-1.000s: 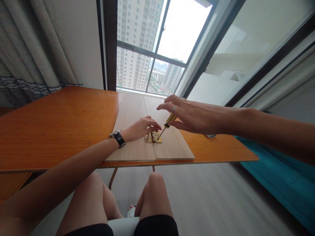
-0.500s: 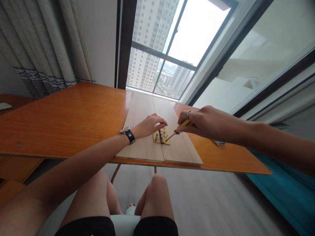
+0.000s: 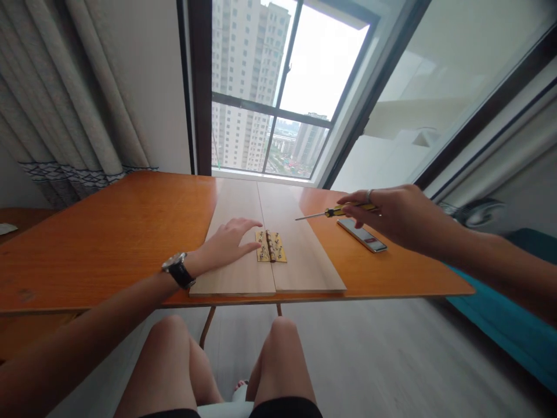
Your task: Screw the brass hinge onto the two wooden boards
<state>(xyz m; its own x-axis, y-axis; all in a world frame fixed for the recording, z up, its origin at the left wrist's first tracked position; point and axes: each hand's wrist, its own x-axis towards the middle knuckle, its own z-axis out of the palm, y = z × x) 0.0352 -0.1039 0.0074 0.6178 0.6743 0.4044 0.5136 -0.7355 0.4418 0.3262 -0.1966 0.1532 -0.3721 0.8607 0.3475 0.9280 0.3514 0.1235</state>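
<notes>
A brass-coloured hinge [image 3: 272, 249] lies opened flat across the seam of two pale wooden boards [image 3: 304, 273], with several screws standing in its leaves. My left hand [image 3: 230, 244] is open over the left board, thumb and fingers spread at the hinge's left edge; whether it touches the hinge I cannot tell. To the right, my right hand [image 3: 369, 206] is closed around the handle of a yellow and black screwdriver [image 3: 333, 212]. Its shaft points left, and the tip hangs above the right board, apart from the hinge.
The boards rest on an orange-brown wooden table [image 3: 152, 232]. A phone [image 3: 363, 235] lies on the table under my right hand. Beyond the far edge is a window [image 3: 272, 110], with a curtain [image 3: 87, 87] at the left. My knees are below the near edge.
The screwdriver has lifted off the hinge and swung up and right. My left hand has drawn back left from the hinge and spread its fingers. The camera view has shifted, showing the phone more fully.
</notes>
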